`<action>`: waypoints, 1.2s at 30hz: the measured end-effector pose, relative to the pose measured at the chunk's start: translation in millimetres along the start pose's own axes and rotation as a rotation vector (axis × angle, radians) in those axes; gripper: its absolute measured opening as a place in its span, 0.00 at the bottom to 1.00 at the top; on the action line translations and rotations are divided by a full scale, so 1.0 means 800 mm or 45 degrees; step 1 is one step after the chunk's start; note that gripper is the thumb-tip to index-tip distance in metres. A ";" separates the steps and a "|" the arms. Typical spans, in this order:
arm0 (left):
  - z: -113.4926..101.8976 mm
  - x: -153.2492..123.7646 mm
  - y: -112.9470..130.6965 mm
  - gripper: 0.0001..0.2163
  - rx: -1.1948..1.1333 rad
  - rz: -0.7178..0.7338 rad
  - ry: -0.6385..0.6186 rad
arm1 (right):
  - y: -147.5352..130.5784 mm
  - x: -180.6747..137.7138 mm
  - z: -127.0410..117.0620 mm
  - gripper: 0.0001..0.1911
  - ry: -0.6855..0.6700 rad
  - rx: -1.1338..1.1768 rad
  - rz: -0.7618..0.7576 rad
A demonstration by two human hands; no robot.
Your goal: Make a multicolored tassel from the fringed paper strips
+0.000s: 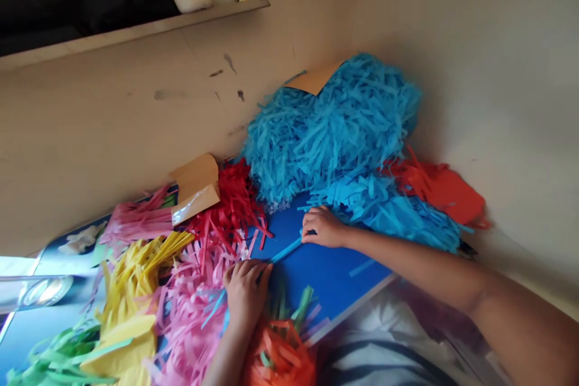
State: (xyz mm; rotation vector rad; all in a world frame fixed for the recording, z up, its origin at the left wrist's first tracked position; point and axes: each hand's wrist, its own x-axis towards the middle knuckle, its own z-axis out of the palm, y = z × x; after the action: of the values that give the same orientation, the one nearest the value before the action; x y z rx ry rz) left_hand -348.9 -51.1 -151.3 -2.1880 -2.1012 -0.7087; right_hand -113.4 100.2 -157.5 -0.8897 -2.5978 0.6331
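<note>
A narrow blue paper strip [286,250] is stretched between my two hands, just above the blue tabletop [316,274]. My left hand [246,289] is closed on its near end, above pink paper strips [199,313]. The far end is pinched in the fingers of my right hand [322,228]. Beyond the right hand lies a loose bunch of blue strips [393,205], and behind it rises a large pile of blue shredded paper [335,126]. Orange strips [284,356] sit close to my body, beside the left forearm.
Red strips [230,199], yellow strips [131,283] and green strips [58,353] cover the table's left side. A brown paper piece [196,187] rests near the wall. A drinking glass [40,292] is at the far left. Red-orange paper [446,190] lies right. A shelf [136,33] hangs above.
</note>
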 end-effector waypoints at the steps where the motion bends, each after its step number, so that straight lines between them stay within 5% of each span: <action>1: 0.000 0.001 0.001 0.15 0.000 -0.012 0.000 | -0.001 0.001 -0.001 0.05 -0.007 0.002 0.021; 11: -0.018 0.035 0.023 0.08 0.201 -0.283 -0.398 | -0.019 0.017 -0.011 0.05 -0.149 -0.052 0.231; 16: -0.027 0.039 0.032 0.10 0.245 0.054 -0.364 | -0.032 0.013 -0.023 0.03 -0.148 -0.149 0.123; 21: -0.033 0.038 0.040 0.15 0.284 0.289 -0.360 | -0.046 0.009 -0.025 0.08 -0.108 -0.483 -0.526; 24: -0.032 0.042 0.045 0.12 0.267 0.300 -0.341 | -0.056 0.015 -0.018 0.12 -0.087 -0.618 -0.683; 36: -0.011 0.040 0.046 0.09 0.281 0.246 -0.177 | -0.051 0.033 -0.006 0.07 -0.100 -0.521 -0.556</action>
State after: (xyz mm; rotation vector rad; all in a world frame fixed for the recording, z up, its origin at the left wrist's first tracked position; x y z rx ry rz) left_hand -316.5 -27.3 -122.3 -2.3300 -1.8825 -0.3035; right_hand -151.5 90.0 -129.0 -0.3704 -2.9106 0.0173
